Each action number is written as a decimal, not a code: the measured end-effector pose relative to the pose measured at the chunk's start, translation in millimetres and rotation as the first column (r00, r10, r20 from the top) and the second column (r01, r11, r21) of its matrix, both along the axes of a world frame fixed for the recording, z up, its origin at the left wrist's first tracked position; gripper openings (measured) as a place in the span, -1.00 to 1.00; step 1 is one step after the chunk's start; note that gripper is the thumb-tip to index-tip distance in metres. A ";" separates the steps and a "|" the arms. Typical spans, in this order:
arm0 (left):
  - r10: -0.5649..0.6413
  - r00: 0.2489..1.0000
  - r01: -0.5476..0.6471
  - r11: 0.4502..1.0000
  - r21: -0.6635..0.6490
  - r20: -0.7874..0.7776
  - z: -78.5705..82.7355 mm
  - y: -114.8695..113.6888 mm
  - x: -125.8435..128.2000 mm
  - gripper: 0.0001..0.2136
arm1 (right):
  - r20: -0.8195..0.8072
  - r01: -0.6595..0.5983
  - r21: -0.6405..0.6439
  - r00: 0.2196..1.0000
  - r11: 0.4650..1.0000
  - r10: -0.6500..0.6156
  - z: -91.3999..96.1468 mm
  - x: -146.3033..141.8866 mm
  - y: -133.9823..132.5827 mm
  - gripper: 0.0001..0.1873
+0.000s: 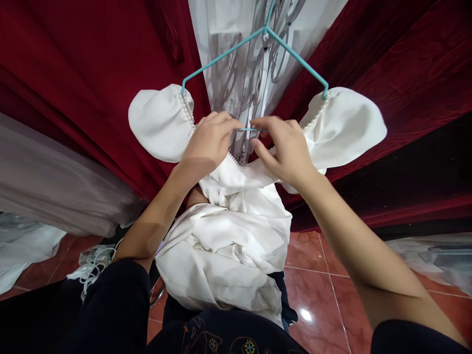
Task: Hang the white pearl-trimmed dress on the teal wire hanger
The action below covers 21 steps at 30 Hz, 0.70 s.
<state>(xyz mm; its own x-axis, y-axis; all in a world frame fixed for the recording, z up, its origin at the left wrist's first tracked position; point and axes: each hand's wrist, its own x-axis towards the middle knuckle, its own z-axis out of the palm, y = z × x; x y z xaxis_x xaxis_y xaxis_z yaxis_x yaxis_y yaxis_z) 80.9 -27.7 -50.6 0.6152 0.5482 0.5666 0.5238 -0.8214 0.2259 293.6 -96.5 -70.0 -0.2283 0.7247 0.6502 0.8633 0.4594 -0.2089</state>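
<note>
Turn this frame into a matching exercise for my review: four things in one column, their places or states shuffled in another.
Things
1. Thin teal clothes hanger
2. White puff-sleeved cloth garment
3. Deep-red cloth drape
4. Red square floor tiles

Places or states
A. showing a bright reflected light
B. lower bar visible between left hand and right hand
C. filling the picture's upper left
D. pearl-like beads along its neckline

Pairs: 1-B, 2-D, 3-C, 4-A

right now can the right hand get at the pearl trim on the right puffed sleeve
Probably yes: the right hand is close beside that pearl trim, and nothing visible blocks the way, though its fingertips are at the teal bar.
</note>
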 end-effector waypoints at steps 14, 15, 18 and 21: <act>0.151 0.756 -0.308 0.940 0.143 0.637 -7.5 57.1 -56.2 -0.86 | -0.143 0.047 0.318 0.990 0.947 -0.001 -51.9 -0.1 32.3 -0.75; 0.138 0.729 -0.310 0.940 0.144 0.670 -3.5 60.6 -60.6 -0.86 | -0.151 0.045 0.315 0.989 0.948 0.003 -51.0 0.7 32.0 -0.76; 0.141 0.649 -0.358 0.924 0.136 0.747 9.0 67.9 -80.0 -0.86 | -0.168 0.031 0.310 0.986 0.950 0.022 -47.1 2.8 30.2 -0.77; 0.225 0.613 -0.432 0.898 0.083 0.757 14.7 72.9 -106.0 -0.80 | -0.177 0.016 0.318 0.983 0.948 0.043 -43.3 3.8 27.3 -0.77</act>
<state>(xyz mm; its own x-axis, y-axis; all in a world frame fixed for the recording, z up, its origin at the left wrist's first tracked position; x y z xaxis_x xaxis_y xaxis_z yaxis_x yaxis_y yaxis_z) -25.0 45.2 -35.8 -0.2341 0.4169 0.8783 0.5266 -0.7051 0.4750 297.4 -69.2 -113.3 -0.0951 0.4723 0.8763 0.8180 0.5387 -0.2016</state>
